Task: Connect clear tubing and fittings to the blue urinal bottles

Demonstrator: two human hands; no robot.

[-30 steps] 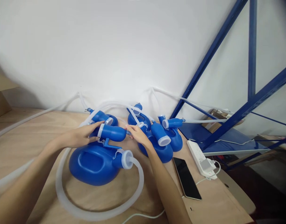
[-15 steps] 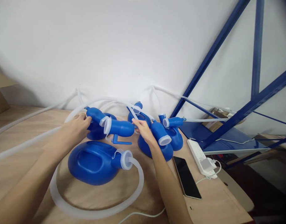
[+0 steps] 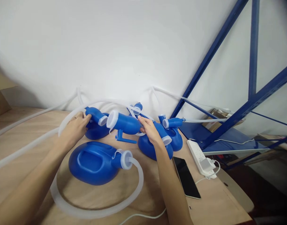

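My right hand (image 3: pixel 148 128) pinches the narrow end of a blue funnel-shaped piece (image 3: pixel 126 123), whose white-rimmed mouth points left and whose blue clip hangs below. At the left, my left hand (image 3: pixel 78 123) has its fingers closed at the end of another blue mouthpiece (image 3: pixel 94 115), near a white tube. Under that mouthpiece sits a blue bottle (image 3: pixel 95 130). In front lies a large blue bottle (image 3: pixel 93 163) with a white collar (image 3: pixel 126 159) and a looped translucent tube (image 3: pixel 87 212).
Several more blue bottles (image 3: pixel 149 147) stand behind and right of my right hand. A phone (image 3: pixel 186 177) and a white power strip (image 3: pixel 200 158) lie at the right. Blue shelving (image 3: pixel 234 136) rises beyond the wooden table (image 3: pixel 218 203). Tubes run along the wall.
The blue piece in my right hand has moved a little right and its white mouth has tilted up. My left hand has shifted slightly left.
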